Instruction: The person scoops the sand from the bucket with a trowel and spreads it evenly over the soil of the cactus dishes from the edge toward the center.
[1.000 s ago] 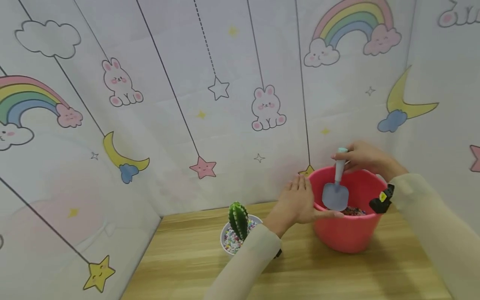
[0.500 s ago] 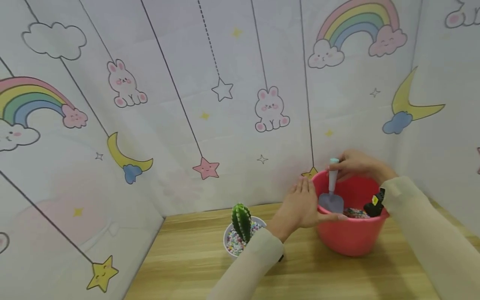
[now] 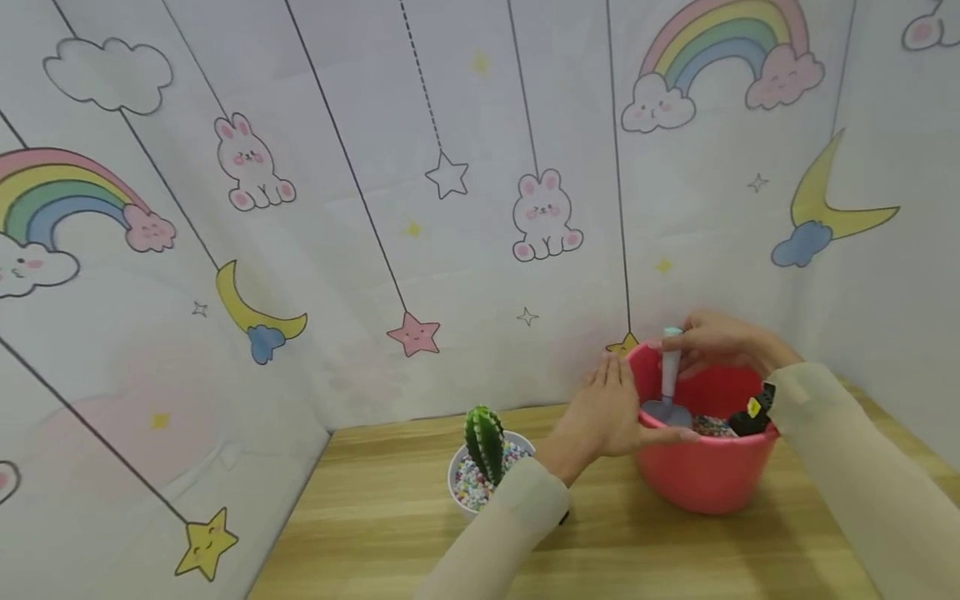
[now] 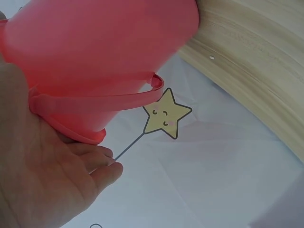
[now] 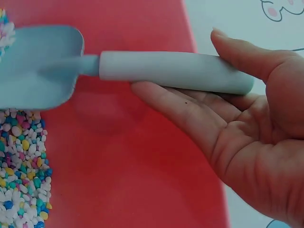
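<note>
A pink bucket stands on the table at right, with multicoloured pebbles inside. My left hand rests against the bucket's left side, fingers straight and thumb along the front rim. In the left wrist view its palm lies by the rim and the folded-down pink handle. Over the bucket, my right hand holds a hand trowel by its white grip, between thumb and fingers. The trowel's grey-blue blade points down into the bucket, with some pebbles at its tip; the tip is cut off in the right wrist view.
A potted cactus in a white pot of coloured pebbles stands left of the bucket, partly behind my left sleeve. A wood-grain table lies beneath. White cloth walls printed with rabbits, stars and rainbows rise close behind and at the sides.
The right hand has lowered the trowel deeper into the bucket, so its blade is mostly behind the front rim in the head view. The left hand stays at the bucket's side.
</note>
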{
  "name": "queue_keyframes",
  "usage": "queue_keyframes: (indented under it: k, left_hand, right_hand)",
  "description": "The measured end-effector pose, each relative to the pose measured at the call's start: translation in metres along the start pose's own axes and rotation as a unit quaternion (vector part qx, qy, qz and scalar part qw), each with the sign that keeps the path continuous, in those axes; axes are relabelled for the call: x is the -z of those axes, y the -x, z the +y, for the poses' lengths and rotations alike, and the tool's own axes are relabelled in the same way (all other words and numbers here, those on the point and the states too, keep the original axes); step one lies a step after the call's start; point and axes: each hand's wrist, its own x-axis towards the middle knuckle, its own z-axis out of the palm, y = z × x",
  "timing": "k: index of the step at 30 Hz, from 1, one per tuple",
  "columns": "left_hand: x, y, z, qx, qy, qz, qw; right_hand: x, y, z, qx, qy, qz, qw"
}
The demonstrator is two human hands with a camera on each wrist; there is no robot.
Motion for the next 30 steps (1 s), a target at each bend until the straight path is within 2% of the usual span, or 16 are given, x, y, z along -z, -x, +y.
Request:
queue_keyframes:
  k: [7,14,20,30]
  left_hand:
    - [0.000,0.000,0.001,0.008,0.019,-0.004,0.9998]
    - [-0.004,0.000,0.000,0.004,0.024,0.005,0.9997]
    - [-0.004,-0.001,-0.001,0.008,0.039,-0.006,0.9992]
    - [-0.005,-0.001,-0.001,0.004,0.044,-0.002,0.9990]
  right_hand:
    - [-0.001,0.004,-0.003,-0.044,-0.020,-0.038,0.9981]
    - [-0.003,0.005,-0.001,-0.076,-0.031,-0.036,0.9960]
    - [-0.001,0.003,0.001,-0.096,-0.068,-0.054,0.9916]
    - [0.009,0.009,0.003,-0.104,-0.122,-0.025,0.9868]
